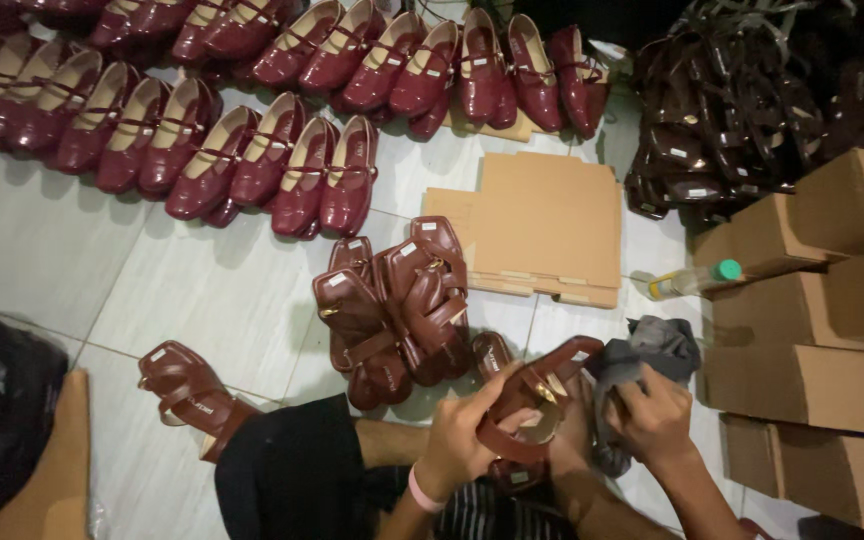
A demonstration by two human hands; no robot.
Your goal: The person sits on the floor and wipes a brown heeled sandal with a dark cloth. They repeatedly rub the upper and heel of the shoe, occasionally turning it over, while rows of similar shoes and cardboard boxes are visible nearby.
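Over your lap: your left hand point(467, 430) clamps a brown sandal point(537, 395); your right hand point(657, 420) grips a grey cloth point(652, 350) beside it.
Boxes: brown cardboard boxes point(812, 340) stacked at right; flat cardboard sheets point(542, 225) on the floor point(222, 290).
Bottle: one, green-capped point(692, 278), near the boxes.
Labels: small white stickers on the insoles of the brown sandal pile point(397, 305).
Shoes: two rows of glossy red flats point(252, 100), too many to count surely.

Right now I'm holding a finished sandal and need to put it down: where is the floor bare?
Bare tile lies left, between the flats rows, the sandal pile and the single sandal. The right is crowded: flattened cardboard, bottle, stacked boxes.
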